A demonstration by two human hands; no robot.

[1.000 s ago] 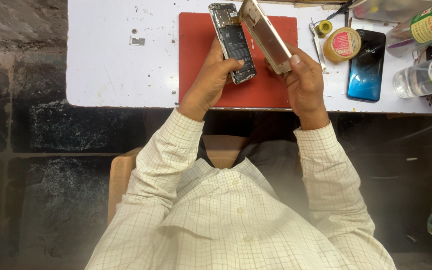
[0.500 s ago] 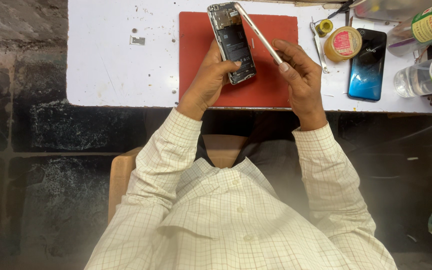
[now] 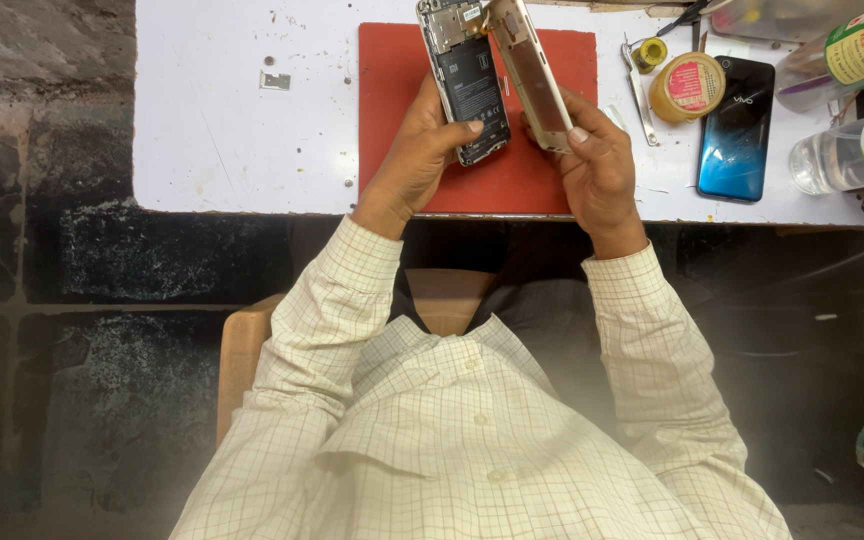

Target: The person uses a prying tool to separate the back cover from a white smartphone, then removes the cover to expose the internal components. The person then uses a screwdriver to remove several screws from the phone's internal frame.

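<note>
My left hand (image 3: 420,150) grips an opened phone body (image 3: 464,80), its black battery and circuit board facing up, above a red work mat (image 3: 392,110). My right hand (image 3: 592,160) holds the phone's detached back cover (image 3: 534,70), tilted and turned partly toward me, right beside the phone body. The two parts touch near their top ends. Both hands hover over the mat on a white table (image 3: 222,130).
A blue-black phone (image 3: 734,130) lies right of the mat, next to a round yellow-lidded jar (image 3: 688,88) and a small tape roll (image 3: 649,54). Clear bottles (image 3: 852,150) stand at the far right. A small metal part (image 3: 274,81) lies on the left.
The back cover in my right hand has rotated from nearly edge-on to showing its inner face, closer to the phone body. My left hand holds steady.
</note>
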